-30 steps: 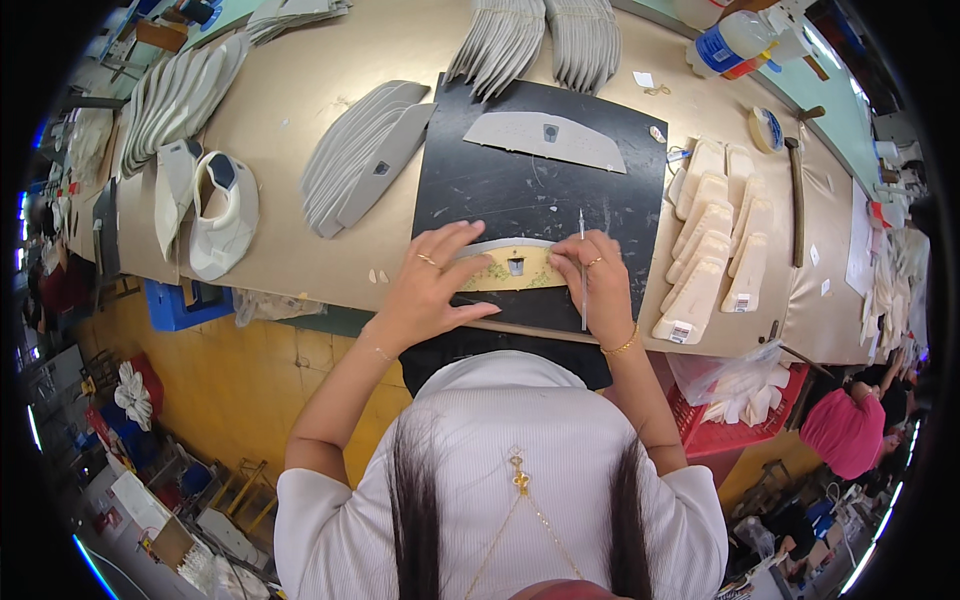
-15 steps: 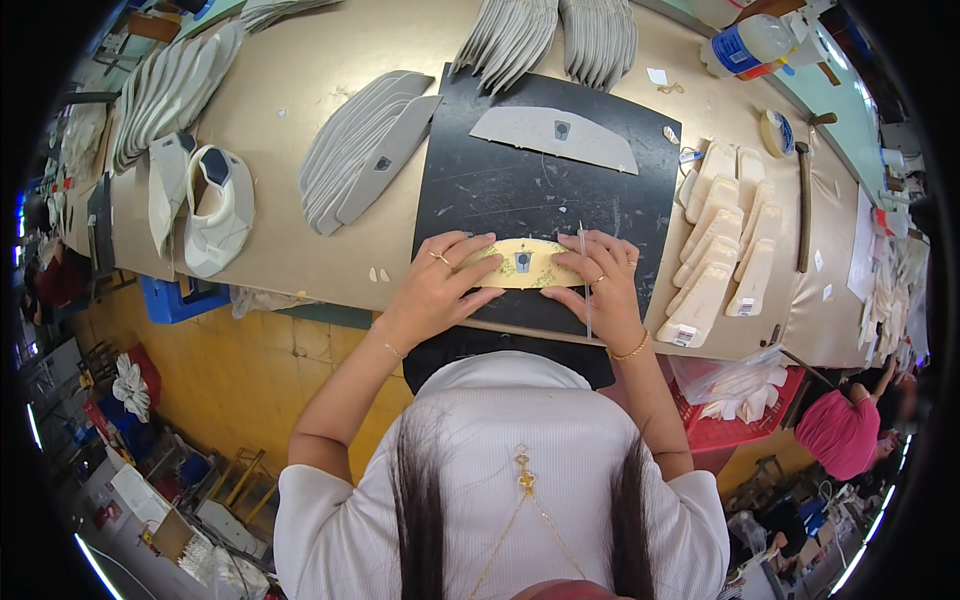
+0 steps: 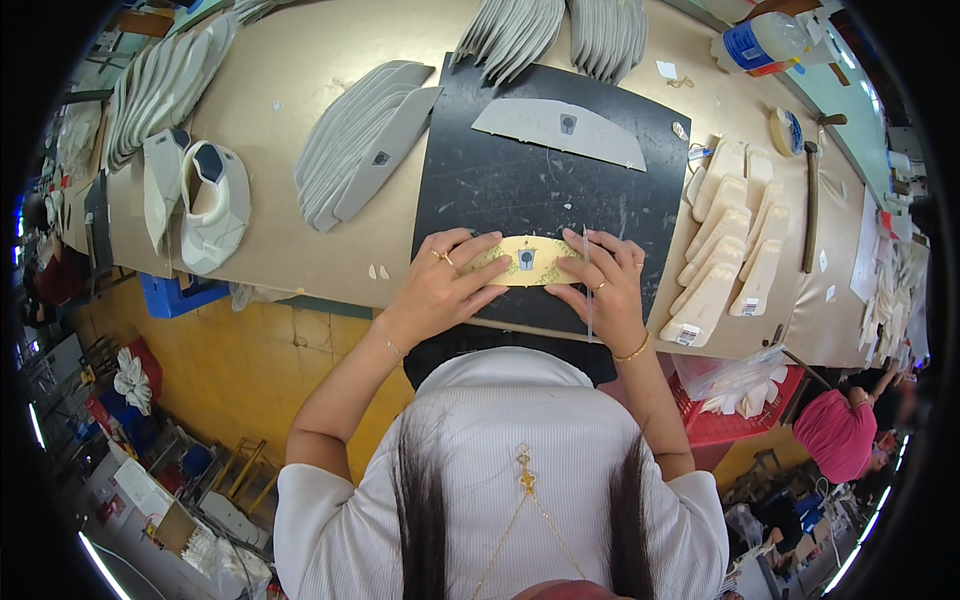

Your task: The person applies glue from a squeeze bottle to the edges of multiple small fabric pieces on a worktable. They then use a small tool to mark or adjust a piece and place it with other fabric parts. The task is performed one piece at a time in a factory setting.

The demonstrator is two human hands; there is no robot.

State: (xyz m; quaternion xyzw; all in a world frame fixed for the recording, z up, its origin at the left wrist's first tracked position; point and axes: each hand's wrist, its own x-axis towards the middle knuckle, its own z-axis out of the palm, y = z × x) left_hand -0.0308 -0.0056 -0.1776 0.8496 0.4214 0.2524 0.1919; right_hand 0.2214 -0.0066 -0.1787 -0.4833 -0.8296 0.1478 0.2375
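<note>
Between my hands, at the near edge of a black cutting mat (image 3: 480,190), lies a pale yellow curved piece (image 3: 545,262) with a green pattern and a small grey-blue patch in its middle. My left hand (image 3: 445,275) grips its left end, fingers on top and thumb along the near edge. At the other end my right hand (image 3: 608,285) pinches it the same way. A thin, pale, see-through stick (image 3: 589,312) is tucked between the right fingers, pointing away from me. Farther up the mat rests a grey curved piece (image 3: 545,132) with a similar dark patch.
Fanned grey pieces (image 3: 345,150) lie left of the mat, beside white shoe uppers (image 3: 215,215). Cream pieces (image 3: 725,235) are stacked at right, near a hammer (image 3: 809,200) and tape roll (image 3: 786,131). A bottle (image 3: 762,42) lies far right; a red basket (image 3: 715,425) stands below the table edge.
The whole view has shifted slightly. Both hands keep their hold on the yellow piece, with only small finger shifts.
</note>
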